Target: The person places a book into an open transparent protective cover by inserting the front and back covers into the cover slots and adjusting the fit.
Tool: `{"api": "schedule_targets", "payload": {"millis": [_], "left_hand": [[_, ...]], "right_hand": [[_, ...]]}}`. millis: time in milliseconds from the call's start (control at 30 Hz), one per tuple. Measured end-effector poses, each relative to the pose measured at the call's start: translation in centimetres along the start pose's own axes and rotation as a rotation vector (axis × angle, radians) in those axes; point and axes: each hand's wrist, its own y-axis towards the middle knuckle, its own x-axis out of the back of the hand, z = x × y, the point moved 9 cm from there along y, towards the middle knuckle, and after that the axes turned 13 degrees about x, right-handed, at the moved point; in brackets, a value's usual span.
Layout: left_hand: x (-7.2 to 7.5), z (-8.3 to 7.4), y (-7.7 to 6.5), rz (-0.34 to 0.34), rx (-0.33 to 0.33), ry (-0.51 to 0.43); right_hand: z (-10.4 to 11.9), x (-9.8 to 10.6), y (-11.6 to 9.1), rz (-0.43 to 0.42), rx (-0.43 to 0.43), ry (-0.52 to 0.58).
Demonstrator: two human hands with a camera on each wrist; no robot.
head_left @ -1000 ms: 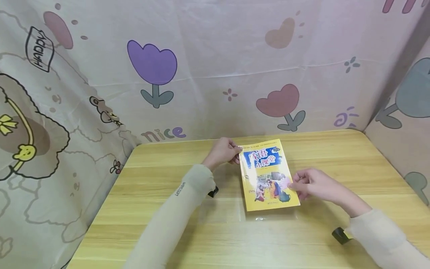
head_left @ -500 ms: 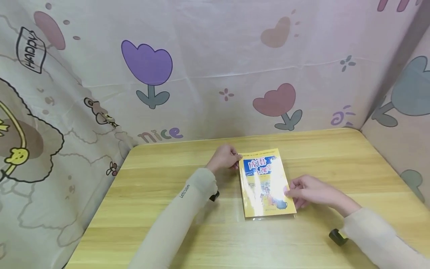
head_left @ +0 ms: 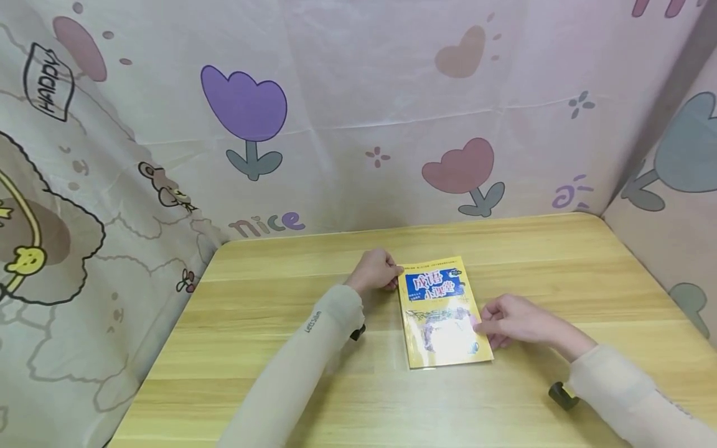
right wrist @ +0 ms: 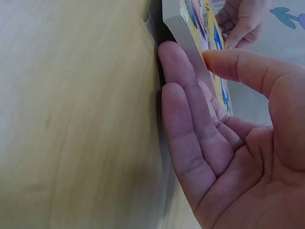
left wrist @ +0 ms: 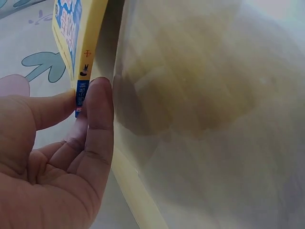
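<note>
A thin yellow paperback book [head_left: 413, 336], with a blue title panel and a glare patch on its cover, lies face up between both hands. Its upper left side is pinched by my left hand [head_left: 376, 271]. In the left wrist view, the thumb is on the cover and the fingers are behind the spine [left wrist: 88, 47]. My right hand [head_left: 514, 320] grips the lower right edge. The right wrist view shows that thumb on the cover, fingers under the page edges [right wrist: 177, 24], close over the tabletop.
The light wood-grain table [head_left: 269, 330] reaches back to a printed curtain [head_left: 342, 93] with tulips, which also closes off both sides. Clear film [head_left: 428, 368] peeks out below the book's near edge. A black camera piece [head_left: 562, 396] hangs at the right sleeve.
The book has come down and a little nearer to the person, with both hands still on it. Its glare patch has shifted, and the head view has turned slightly.
</note>
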Motion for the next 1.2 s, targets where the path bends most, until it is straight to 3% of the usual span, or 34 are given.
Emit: {"api": "schedule_targets", "payload": {"millis": [200, 400, 767, 1200], "left_hand": [[-0.39, 0.4, 0.2, -0.008, 0.021, 0.006], [-0.72, 0.26, 0.46, -0.024, -0.005, 0.026], [-0.42, 0.27, 0.24, -0.092, 0.028, 0.074], [-0.07, 0.08, 0.04, -0.122, 0.047, 0.082]], "right_hand": [[0.01, -0.06, 0.02, 0.001, -0.007, -0.003], [-0.1, 0.12, -0.14, -0.024, -0.007, -0.038], [0.15, 0.27, -0.01, -0.062, -0.03, -0.101], [-0.57, 0.78, 0.06, -0.086, -0.075, -0.194]]}}
